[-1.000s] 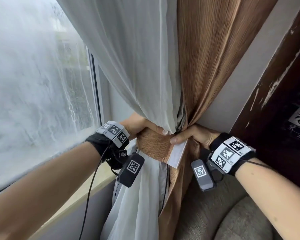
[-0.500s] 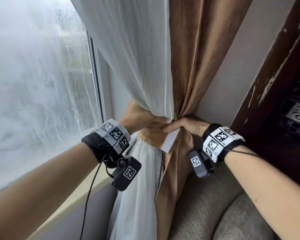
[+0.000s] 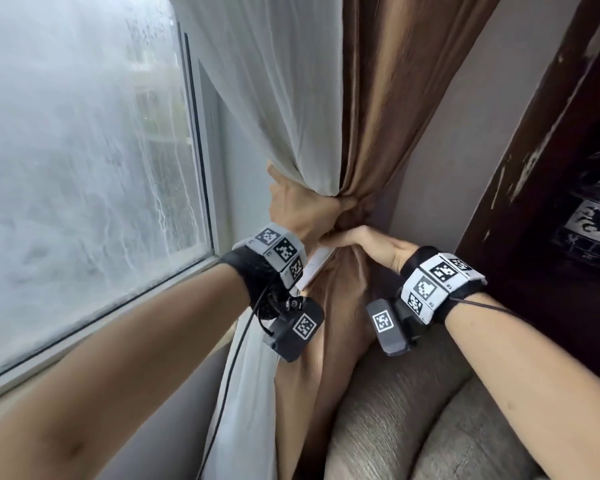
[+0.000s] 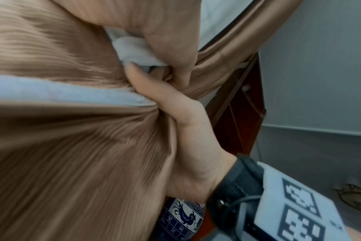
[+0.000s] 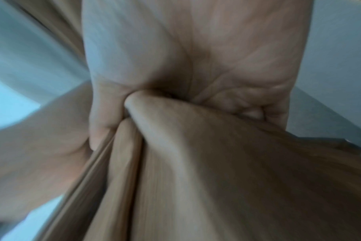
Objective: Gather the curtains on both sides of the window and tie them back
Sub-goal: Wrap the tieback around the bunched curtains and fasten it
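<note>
A white sheer curtain (image 3: 274, 98) and a brown pleated curtain (image 3: 395, 98) hang gathered into one bundle beside the window. My left hand (image 3: 302, 209) grips the bundle at its narrowest point, fingers wrapped round the cloth. Just below it, my right hand (image 3: 357, 239) holds the brown tieback band, whose white lining (image 3: 317, 268) shows behind my left wrist. In the left wrist view the right hand (image 4: 185, 130) clutches bunched brown fabric (image 4: 72, 146) with a bit of white cloth (image 4: 132, 50) above its thumb. The blurred right wrist view shows curled fingers (image 5: 254, 112) on brown fabric (image 5: 216, 171).
Wet window glass (image 3: 84, 168) and its sill (image 3: 118, 306) fill the left. A grey-brown upholstered seat (image 3: 413, 410) sits below the curtains. A dark wooden cabinet (image 3: 551, 168) holding a blue-and-white vase (image 3: 596, 220) stands at right, close to my right forearm. A pale wall (image 3: 447, 150) lies behind.
My left hand has risen and closed over the top of the bundle. The right hand has slid in beneath it. The tieback band that showed across the front is now mostly hidden.
</note>
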The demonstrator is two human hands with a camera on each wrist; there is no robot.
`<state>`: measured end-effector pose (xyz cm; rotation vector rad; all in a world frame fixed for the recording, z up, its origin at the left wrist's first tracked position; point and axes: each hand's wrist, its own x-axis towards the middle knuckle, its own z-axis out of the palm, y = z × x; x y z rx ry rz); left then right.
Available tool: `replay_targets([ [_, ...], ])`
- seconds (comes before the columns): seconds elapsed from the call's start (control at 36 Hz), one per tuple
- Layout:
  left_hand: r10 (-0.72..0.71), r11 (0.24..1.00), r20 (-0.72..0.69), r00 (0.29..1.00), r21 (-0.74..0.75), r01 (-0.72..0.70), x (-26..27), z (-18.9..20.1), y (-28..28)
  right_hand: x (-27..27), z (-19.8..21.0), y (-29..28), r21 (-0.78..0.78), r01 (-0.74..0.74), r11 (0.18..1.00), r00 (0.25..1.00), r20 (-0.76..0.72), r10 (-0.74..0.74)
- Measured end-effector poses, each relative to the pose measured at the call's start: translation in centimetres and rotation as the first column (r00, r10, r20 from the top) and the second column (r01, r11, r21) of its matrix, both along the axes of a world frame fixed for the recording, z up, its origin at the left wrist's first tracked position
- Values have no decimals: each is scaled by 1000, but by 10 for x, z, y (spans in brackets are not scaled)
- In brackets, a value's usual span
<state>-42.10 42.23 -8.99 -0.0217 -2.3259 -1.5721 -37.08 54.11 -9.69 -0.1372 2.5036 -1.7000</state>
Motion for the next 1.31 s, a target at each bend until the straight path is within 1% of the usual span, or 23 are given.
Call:
replay_targets([
  [0.03,-5,1000,-14,1000,-4,5,-1,0,-3,-1,-3,4,-110,-21,994,998,57,27],
  [0.08,-36,999,-36,999,-5,36,-2,2,-11,-6,-7,14,-308,53,950,990,144,-9],
  [0.11,-54,999,-29,998,7,54,-4,2,-15,-7,-7,18,-373,105,922,985,164,-46],
  [0.19,-101,993,1,995,57,101,-9,0,-27,-14,-12,25,-468,252,847,957,252,-145],
  [0.25,-100,994,5,995,55,99,-11,-1,-32,-21,-15,22,-452,319,833,940,260,-219],
  [0.33,-95,994,2,995,45,95,-9,0,-37,-27,-15,16,-381,385,841,917,260,-303],
  [0.39,-99,994,-8,995,54,100,-9,-1,-40,-33,-13,20,-297,386,874,916,235,-325],
  [0.44,-122,991,-24,992,58,123,-9,-2,-41,-44,-10,26,-94,387,917,919,119,-375],
  [0.5,-152,987,-42,987,47,154,-10,-4,-41,-49,-1,30,221,317,922,946,-3,-325],
  [0.53,-164,985,-48,985,44,166,-10,-4,-41,-48,5,30,382,256,888,964,-37,-262],
  [0.56,-173,984,-52,984,42,175,-10,-5,-41,-47,9,30,523,200,828,979,-65,-195],
  [0.58,-182,982,-55,982,44,184,-11,-5,-41,-45,15,29,641,151,753,988,-88,-123],
  [0.64,-203,978,-52,978,41,205,-11,-6,-42,-42,20,28,816,129,563,991,-130,-38],
  [0.69,-214,976,-48,976,34,216,-12,-6,-42,-40,19,29,906,186,380,976,-214,33],
  [0.75,-222,975,-43,974,13,223,-12,-6,-43,-36,19,31,921,297,252,947,-318,50],
  [0.78,-224,974,-39,974,7,224,-12,-6,-43,-37,17,33,912,332,242,933,-355,56],
  [0.83,-224,975,-38,974,2,224,-13,-6,-44,-39,14,36,904,334,268,922,-372,104],
  [0.86,-225,974,-43,973,1,225,-13,-6,-43,-39,13,36,895,342,285,919,-383,99],
  [0.94,-225,974,-45,973,14,225,-14,-8,-43,-40,10,40,829,348,438,926,-377,-23],
  [0.97,-223,974,-43,974,18,224,-14,-8,-43,-40,9,41,814,351,463,927,-373,-48],
  [1.11,-204,979,-36,978,23,205,-14,-9,-45,-41,5,48,796,356,490,935,-300,-191],
  [1.22,-179,984,-42,983,13,179,-13,-7,-42,-37,3,47,775,440,454,895,-341,-287],
  [1.31,-171,985,-50,984,25,173,-11,-6,-39,-32,2,44,777,452,439,886,-335,-320],
])
